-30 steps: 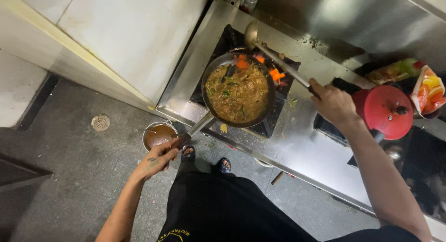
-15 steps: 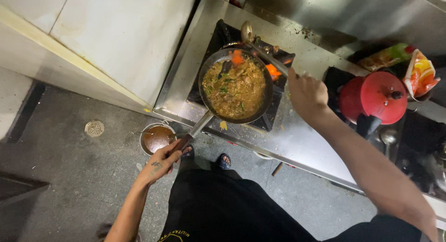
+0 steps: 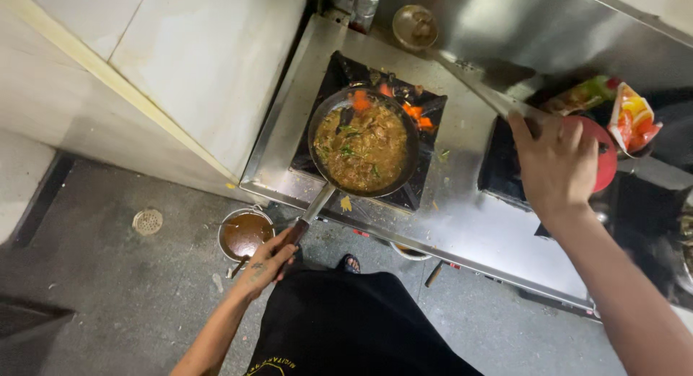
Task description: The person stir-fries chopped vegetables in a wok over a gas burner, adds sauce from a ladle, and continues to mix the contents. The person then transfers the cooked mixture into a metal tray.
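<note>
Looks like you're mid-stir: left hand (image 3: 268, 259) fingers wrapped round the handle of the frying pan (image 3: 364, 146) on the burner (image 3: 426, 112), right hand (image 3: 554, 163) gripping the ladle (image 3: 415, 26) held off by the back wall, so I'd guess dipping back in wants a steady pan

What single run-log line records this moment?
left hand: grips pan handle | pan: on lit burner, brown food | right hand: holds ladle handle

Left hand (image 3: 271, 257) clenched; right hand (image 3: 554, 163) seemingly gripping.
</note>
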